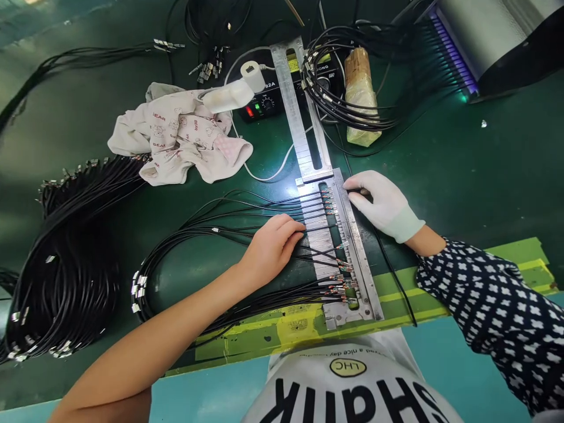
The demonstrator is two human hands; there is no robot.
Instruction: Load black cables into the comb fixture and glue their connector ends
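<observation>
A long metal slotted fixture [365,282] lies on the green mat, with black cables [264,205] laid across it from the left. Their stripped ends, with coppery wires and small metal connectors [346,288], sit in a row along its slot. My left hand [275,244], bare, is closed in a pinch on one black cable at the fixture's left edge. On the other side, my right hand [385,205] wears a white glove. Its thumb and forefinger come together at the fixture's upper right edge, around something small and brownish that is mostly hidden.
A second metal slotted frame [293,111] extends beyond the fixture. Behind stand a black control box [275,106], a printed cloth [176,132], a taped block [363,100] and coiled cables [326,88]. A large cable bundle [70,276] lies left; a purple-lit metal device [489,47] stands upper right.
</observation>
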